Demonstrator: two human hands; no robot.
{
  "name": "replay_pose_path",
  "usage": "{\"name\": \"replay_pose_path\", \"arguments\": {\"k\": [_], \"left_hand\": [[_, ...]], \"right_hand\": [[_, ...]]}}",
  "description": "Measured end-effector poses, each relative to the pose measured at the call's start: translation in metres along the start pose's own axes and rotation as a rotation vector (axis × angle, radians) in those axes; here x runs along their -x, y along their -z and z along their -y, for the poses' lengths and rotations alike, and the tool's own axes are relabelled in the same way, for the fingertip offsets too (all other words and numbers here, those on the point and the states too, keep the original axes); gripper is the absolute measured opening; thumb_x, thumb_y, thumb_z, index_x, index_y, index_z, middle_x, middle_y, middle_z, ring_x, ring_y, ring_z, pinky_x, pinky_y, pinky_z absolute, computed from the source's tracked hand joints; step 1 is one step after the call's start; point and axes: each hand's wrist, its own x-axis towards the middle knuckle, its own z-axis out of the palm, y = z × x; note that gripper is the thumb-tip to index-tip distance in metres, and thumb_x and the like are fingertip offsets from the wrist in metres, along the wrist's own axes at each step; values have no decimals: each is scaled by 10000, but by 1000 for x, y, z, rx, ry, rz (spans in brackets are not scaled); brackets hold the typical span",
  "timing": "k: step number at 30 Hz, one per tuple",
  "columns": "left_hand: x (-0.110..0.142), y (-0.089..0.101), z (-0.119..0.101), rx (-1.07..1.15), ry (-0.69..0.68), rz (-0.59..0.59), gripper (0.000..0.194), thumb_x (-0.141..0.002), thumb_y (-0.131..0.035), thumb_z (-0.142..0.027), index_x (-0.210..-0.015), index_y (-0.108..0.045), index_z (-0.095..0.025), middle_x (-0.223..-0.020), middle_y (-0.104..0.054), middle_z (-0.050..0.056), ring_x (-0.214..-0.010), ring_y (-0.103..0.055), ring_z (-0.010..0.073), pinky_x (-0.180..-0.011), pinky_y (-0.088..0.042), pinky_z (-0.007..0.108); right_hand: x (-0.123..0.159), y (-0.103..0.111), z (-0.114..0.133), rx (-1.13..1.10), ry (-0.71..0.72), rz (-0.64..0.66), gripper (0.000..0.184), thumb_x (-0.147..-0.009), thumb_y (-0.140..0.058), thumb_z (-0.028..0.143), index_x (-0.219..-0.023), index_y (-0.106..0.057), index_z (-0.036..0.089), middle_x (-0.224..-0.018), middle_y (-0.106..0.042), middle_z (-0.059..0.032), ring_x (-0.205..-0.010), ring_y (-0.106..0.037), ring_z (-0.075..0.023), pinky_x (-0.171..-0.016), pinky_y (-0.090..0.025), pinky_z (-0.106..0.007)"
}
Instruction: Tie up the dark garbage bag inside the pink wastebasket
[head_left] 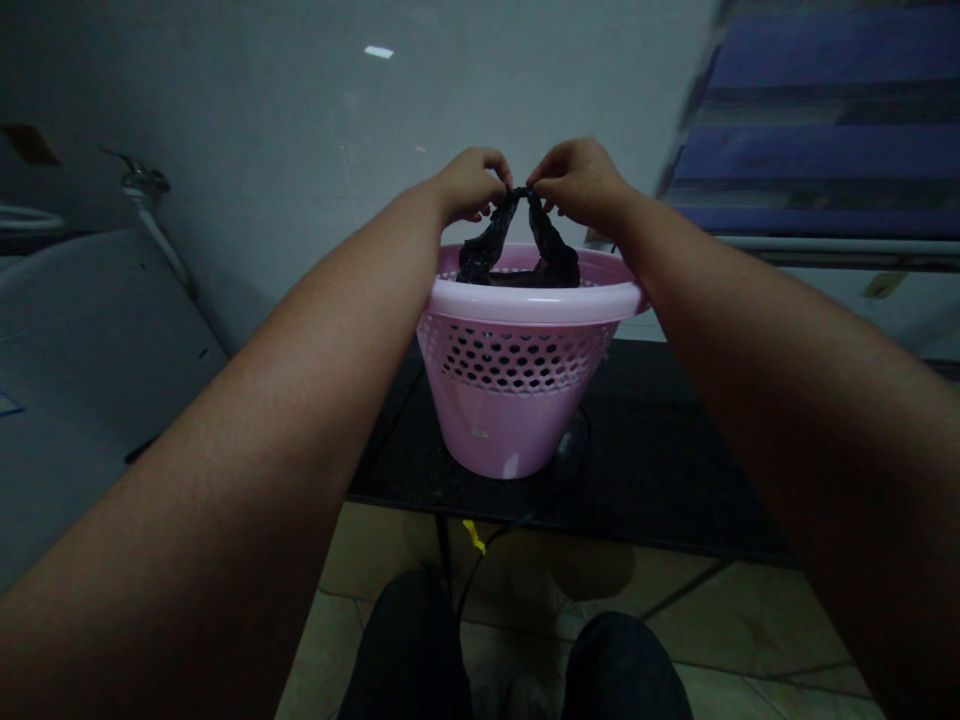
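Observation:
A pink plastic basket (525, 380) with a perforated upper wall stands on a low black table (660, 480). Out of it rises a black plastic bag (551, 255), its two top ends drawn up into a peak above the rim. My left hand (469, 185) is closed in a pinch on the left end of the bag. My right hand (581, 180) is closed on the right end, the two hands almost touching above the basket's far side. Both forearms reach forward from the lower corners.
A grey wall fills the background. A grey mattress-like surface (75, 340) lies at the left with a metal fitting (146, 185) behind it. A blue striped cloth (817, 130) hangs at the upper right. My knees (517, 660) show over a tiled floor, beside a dark cable with a yellow tie (474, 535).

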Motion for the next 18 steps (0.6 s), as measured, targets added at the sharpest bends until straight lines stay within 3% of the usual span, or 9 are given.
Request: {"name": "replay_pose_path", "arguments": {"k": [6,14,18], "left_hand": [[1,0,-1,19,12,8,167,-735,-491,-19,-852,-564,-112,-705,-486,21,-600,-447,88,-669,-421,266],[-3,0,2,-6,10,12,186,-713,-490,-7,-863,-561,-93,-699,-478,16,-592,-450,82,-684,-444,295],[-2,0,0,-23,29,19,196,-729,-488,-14,-891,-566,-91,-720,-483,18,-610,-451,74,-696,-443,274]], "right_hand": [[1,-2,0,-90,-9,12,147,-777,-502,64,-790,-646,95,-690,-605,-69,-563,-558,-125,-554,-494,-243],[-4,-5,-5,-179,-40,-3,134,-765,-528,12,-710,-616,97,-596,-569,-38,-590,-593,-149,-649,-525,-303],[-1,-3,-3,-182,-43,-9,137,-765,-528,15,-698,-609,103,-583,-559,-33,-570,-585,-145,-625,-523,-302]]}}
